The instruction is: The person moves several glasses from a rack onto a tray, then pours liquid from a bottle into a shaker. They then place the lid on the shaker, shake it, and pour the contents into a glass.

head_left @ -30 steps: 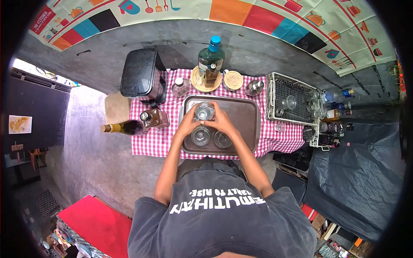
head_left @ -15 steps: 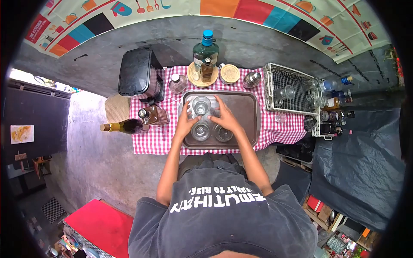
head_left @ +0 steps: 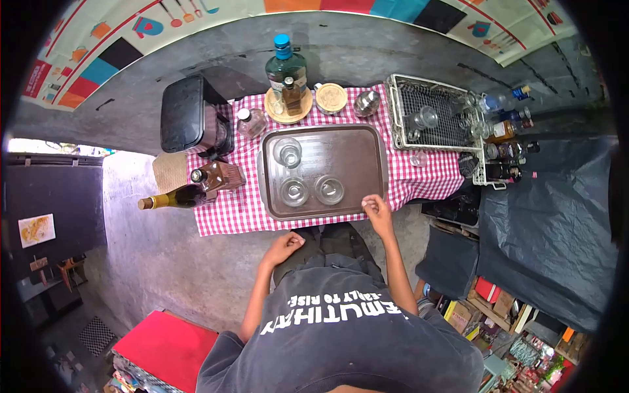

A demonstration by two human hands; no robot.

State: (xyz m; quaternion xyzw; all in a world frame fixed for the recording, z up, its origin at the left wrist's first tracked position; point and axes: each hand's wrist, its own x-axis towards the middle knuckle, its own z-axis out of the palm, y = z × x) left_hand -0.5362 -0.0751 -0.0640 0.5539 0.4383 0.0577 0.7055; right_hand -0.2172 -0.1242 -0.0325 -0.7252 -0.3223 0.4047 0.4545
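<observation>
Three clear glasses are on a brown serving tray (head_left: 357, 157): one glass (head_left: 288, 152) at the upper left, another glass (head_left: 295, 191) below it and a third glass (head_left: 329, 190) beside that one. Loosely bent, with nothing held, the fingers of my right hand (head_left: 377, 211) are at the tray's lower right rim. My left hand (head_left: 285, 247) hovers over my lap, below the tray's front edge, empty and open with relaxed fingers.
A red checked cloth (head_left: 419, 180) lies under the tray. Left stand a black bin (head_left: 185, 114), a brown square bottle (head_left: 223, 177) and a lying gold-necked bottle (head_left: 177, 196). Behind are a green bottle (head_left: 285, 69) and a lidded mug (head_left: 331, 98); right, a wire rack (head_left: 400, 121) with glassware.
Both hands have let go of the upper left glass and come back toward my body, the right to the tray's lower right edge, the left off the tray. The view has shifted slightly.
</observation>
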